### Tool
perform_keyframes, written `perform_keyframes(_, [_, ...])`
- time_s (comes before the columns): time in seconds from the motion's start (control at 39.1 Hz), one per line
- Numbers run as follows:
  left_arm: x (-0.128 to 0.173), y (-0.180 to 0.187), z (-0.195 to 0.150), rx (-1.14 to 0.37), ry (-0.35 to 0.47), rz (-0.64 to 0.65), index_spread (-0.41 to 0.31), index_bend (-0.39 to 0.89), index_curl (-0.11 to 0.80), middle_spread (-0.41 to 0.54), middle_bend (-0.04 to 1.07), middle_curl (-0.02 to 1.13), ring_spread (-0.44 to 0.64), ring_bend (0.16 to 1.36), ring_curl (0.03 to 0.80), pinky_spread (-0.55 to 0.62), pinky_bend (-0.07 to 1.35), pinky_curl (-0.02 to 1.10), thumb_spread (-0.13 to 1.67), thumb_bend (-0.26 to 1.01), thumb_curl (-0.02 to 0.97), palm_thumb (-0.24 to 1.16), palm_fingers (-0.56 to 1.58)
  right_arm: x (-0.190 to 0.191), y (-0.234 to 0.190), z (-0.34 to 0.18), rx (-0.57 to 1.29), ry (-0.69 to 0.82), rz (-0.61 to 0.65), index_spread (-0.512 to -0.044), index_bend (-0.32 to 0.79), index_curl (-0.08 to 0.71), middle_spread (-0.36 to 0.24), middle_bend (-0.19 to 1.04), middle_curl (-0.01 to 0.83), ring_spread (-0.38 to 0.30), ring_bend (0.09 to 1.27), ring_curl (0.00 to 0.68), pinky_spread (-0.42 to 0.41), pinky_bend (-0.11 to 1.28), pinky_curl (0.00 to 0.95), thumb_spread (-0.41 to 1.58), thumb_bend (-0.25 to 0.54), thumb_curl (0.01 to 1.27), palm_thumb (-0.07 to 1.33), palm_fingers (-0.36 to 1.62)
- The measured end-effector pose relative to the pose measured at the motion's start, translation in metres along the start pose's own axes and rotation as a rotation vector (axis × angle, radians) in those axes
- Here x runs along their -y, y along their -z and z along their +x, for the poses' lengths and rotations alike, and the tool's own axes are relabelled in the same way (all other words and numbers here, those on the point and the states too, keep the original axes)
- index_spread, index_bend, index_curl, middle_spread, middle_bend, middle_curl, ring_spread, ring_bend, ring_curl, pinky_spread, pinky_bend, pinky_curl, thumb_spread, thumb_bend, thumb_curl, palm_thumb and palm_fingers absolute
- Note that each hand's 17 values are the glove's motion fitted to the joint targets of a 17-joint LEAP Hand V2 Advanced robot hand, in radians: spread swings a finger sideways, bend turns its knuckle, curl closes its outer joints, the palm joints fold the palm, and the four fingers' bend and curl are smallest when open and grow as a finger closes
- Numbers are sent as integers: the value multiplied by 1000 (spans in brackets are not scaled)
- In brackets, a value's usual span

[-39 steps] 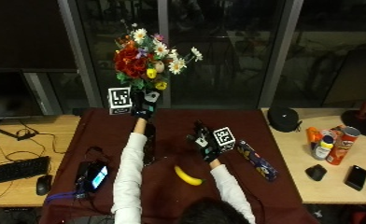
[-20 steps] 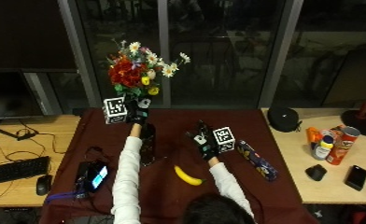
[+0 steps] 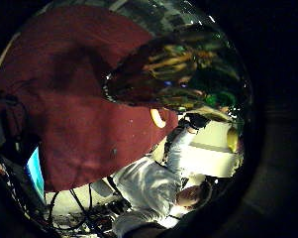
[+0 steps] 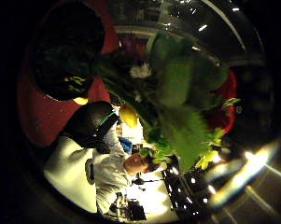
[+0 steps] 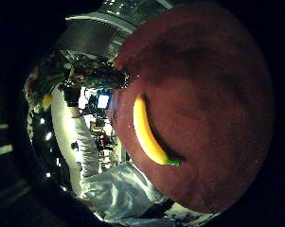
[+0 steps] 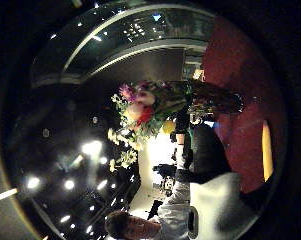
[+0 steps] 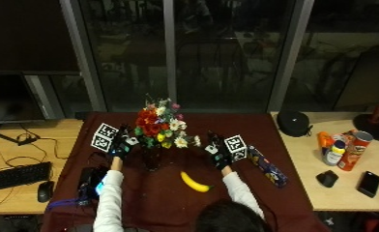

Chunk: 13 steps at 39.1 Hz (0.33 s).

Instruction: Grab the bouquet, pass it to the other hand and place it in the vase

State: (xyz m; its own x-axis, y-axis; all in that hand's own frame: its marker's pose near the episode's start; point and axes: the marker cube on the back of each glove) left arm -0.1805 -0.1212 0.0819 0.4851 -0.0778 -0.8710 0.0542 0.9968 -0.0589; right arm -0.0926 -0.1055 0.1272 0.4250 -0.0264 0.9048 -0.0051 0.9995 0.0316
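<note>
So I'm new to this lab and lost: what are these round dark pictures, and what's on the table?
A person wears black gloves with small cameras on the palms; the round pictures come from those. The ordinary picture looks down from above and behind their head. On the dark red cloth stands a vase with the bouquet in it; a banana lies nearby. The left hand is beside the vase, whether touching it is unclear. The right hand holds nothing.

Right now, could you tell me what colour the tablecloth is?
Dark red tablecloth, clearest in the outside view.
</note>
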Motion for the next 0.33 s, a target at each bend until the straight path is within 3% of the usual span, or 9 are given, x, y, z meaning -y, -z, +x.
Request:
perform_keyframes(0.13, [-9,6,12,-57,-64,-7,121,27,253,318,144,292,398,459,296,405,308,292,784,-20,504,474,-305,-4,-7,-9,121,126,-97,-388,149,231,-30,179,312,51,383,288,218,455,319,1002,-16,512,755,-31])
perform_keyframes(0.23, [-9,8,21,-145,-121,13,132,44,216,358,148,276,456,451,284,464,292,282,858,12,494,556,-278,4,-18,6,-51,327,-183,-387,144,233,-24,182,310,56,374,286,218,444,319,994,-15,518,775,-34])
perform_keyframes(0.33, [-8,7,26,-232,-123,15,122,73,196,372,157,266,486,436,275,498,264,274,948,-20,480,529,-244,8,-35,14,-149,429,-248,-390,111,220,-3,159,298,71,361,282,233,470,326,978,-14,520,804,-96])
